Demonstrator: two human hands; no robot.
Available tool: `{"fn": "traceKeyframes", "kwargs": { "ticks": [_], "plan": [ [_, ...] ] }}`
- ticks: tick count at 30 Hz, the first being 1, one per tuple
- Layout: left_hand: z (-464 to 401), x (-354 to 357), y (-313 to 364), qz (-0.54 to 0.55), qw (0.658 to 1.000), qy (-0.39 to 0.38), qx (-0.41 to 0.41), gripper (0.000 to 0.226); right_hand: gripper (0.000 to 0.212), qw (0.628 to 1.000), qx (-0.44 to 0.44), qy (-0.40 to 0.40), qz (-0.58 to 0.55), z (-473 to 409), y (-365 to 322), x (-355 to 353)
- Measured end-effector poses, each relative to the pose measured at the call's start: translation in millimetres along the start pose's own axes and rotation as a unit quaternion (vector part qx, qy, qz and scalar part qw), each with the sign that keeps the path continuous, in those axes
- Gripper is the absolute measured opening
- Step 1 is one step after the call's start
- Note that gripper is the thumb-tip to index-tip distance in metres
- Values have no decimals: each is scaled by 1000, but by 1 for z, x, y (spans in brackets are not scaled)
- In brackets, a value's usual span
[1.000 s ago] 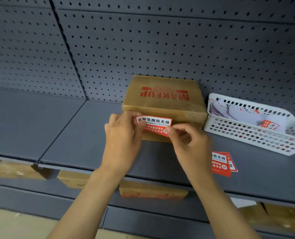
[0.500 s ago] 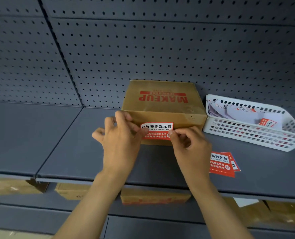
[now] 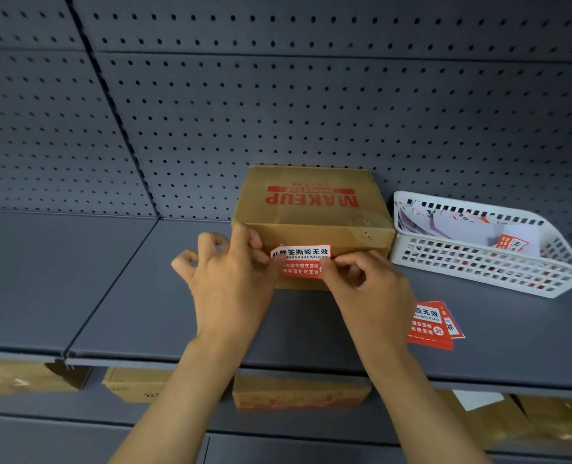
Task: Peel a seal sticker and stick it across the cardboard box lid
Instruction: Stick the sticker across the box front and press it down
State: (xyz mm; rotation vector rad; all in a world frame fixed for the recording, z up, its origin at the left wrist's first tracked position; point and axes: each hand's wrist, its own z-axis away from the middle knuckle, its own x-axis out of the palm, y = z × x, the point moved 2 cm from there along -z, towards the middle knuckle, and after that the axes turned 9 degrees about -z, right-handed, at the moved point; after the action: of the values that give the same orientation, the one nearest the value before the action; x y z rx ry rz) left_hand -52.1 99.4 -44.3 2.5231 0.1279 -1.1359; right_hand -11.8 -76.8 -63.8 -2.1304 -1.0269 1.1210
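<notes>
A brown cardboard box (image 3: 311,202) with red "MAKEUP" print on its lid stands on the grey shelf against the pegboard. A red and white seal sticker (image 3: 301,261) lies flat against the box's front face, over the lid's lower edge. My left hand (image 3: 231,279) pinches the sticker's left end between thumb and forefinger. My right hand (image 3: 368,286) pinches its right end the same way. Both hands touch the front of the box.
A white plastic basket (image 3: 478,269) with loose papers and stickers sits right of the box. A small stack of red seal stickers (image 3: 431,324) lies on the shelf (image 3: 110,296) by my right wrist. More cardboard boxes (image 3: 298,393) sit on the shelf below.
The sticker has gone from held slightly off the box to lying on its front face. Both hands stayed on its ends. The view shifted a little.
</notes>
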Motion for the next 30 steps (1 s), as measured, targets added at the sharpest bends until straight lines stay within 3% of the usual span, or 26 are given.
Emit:
{"fn": "traceKeyframes", "kwargs": {
  "ticks": [6, 12, 16, 26, 30],
  "plan": [
    [-9, -2, -7, -17, 1000, 10, 15, 44, 34, 1000, 6, -17, -2, 0, 5, -3],
    [-16, -1, -8, 87, 991, -30, 96, 61, 33, 991, -111, 58, 40, -2, -22, 7],
    [-21, 2, -9, 123, 986, -50, 101, 60, 61, 986, -115, 32, 117, -14, -32, 14],
    [-33, 3, -23, 124, 979, -79, 138, 50, 31, 974, -180, -39, 130, -34, -17, 3],
    [-34, 2, -24, 134, 977, -89, 141, 52, 30, 967, -203, -73, 138, -38, -14, -2]
  ]
}}
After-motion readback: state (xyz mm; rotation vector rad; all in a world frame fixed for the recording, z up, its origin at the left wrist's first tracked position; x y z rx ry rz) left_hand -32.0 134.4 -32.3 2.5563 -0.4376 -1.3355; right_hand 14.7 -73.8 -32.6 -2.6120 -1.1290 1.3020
